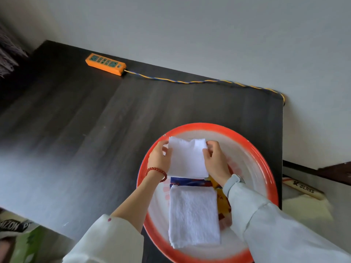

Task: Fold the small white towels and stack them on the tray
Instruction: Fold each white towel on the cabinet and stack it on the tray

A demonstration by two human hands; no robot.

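While both hands work above the tray, this is how it stands.

Held towel: a small white towel (pixel 187 158), folded to a narrow panel, is up over the far half of the tray, hanging between the two hands.
Left hand: the left hand (pixel 158 158) has the towel's left edge, fingers (pixel 163 144) curled round the top corner and pinching the cloth; a red bead bracelet (pixel 156 172) sits on that wrist.
Right hand: the right hand (pixel 216 160) takes the right edge, thumb on the front face and fingers wrapped behind, gripping it firmly.
Folded towel: a second white towel (pixel 194 215) lies flat and folded in the near half of the tray, just below the held one and apart from it.
Tray: round, red-rimmed, pale inside (pixel 266 164), with a coloured print showing between the two towels; it sits at the right end of the desk.
Desk: dark wood grain (pixel 85 130), set against a pale wall.
Power strip: an orange one (pixel 105 63) at the far edge, well away from the tray, its twisted yellow-and-blue cord (pixel 190 82) running right along the wall.
Sleeves: light-coloured, both forearms reaching in from below.
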